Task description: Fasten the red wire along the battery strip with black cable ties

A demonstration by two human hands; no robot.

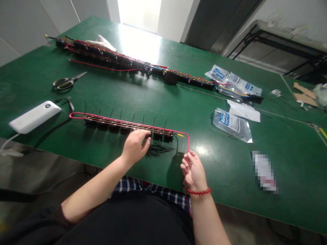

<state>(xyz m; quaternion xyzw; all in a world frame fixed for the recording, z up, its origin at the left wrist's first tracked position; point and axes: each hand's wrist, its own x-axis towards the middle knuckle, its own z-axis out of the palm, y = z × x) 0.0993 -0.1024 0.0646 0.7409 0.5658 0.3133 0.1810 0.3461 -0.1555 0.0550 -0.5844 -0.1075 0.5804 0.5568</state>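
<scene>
A black strip assembly (120, 124) with thin wires along it lies across the near part of the green table, several black ties standing up from its far edge. A red cable (143, 125) runs along it, loops back at the left end and bends toward me past the right end. My right hand (193, 170) is closed around this cable and wears a red bead bracelet. Over the near edge of the strip is my left hand (136, 145), thumb and fingers curled but apart, with nothing visible between them. Loose black ties (159, 149) lie beside it.
A longer wired assembly (122, 63) stretches across the far table (178, 112). Scissors (66, 82) and a white power bank (35, 117) lie at the left. Plastic bags (231, 124), white paper (245, 111) and cardboard (305, 94) are at the right.
</scene>
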